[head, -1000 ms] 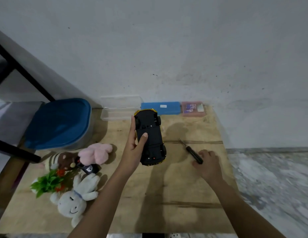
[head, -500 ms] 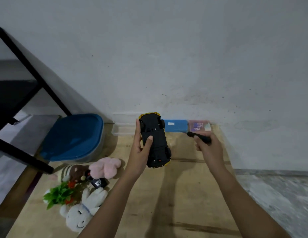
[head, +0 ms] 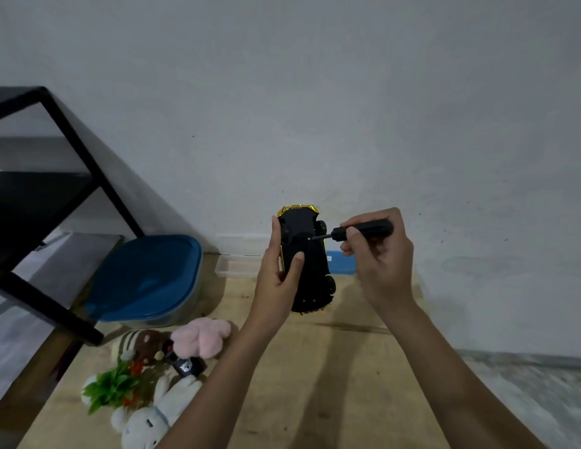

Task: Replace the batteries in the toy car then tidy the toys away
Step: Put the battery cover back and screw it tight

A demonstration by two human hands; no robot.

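A yellow toy car (head: 310,270) is held up above the wooden board with its black underside facing me. My left hand (head: 279,280) grips it along its left side, thumb pressed on the underside. My right hand (head: 380,264) holds a black-handled screwdriver (head: 363,229), whose tip touches a screw on the car's underside near the upper wheel. Several soft toys lie at the lower left: a pink plush (head: 201,338), a brown striped plush (head: 140,345), a white rabbit plush (head: 153,416) and a green plastic plant (head: 111,387).
A tub with a blue lid (head: 146,280) stands on the wooden board (head: 331,384) at the left. Clear plastic boxes (head: 237,264) and a blue box (head: 341,262) sit along the wall behind the car. A black metal frame (head: 72,150) rises at the left. Grey floor lies right of the board.
My right hand picked the screwdriver up off the board, raised it and brought its tip to the car's underside. My left hand lifted the car higher. The view tilted upward.
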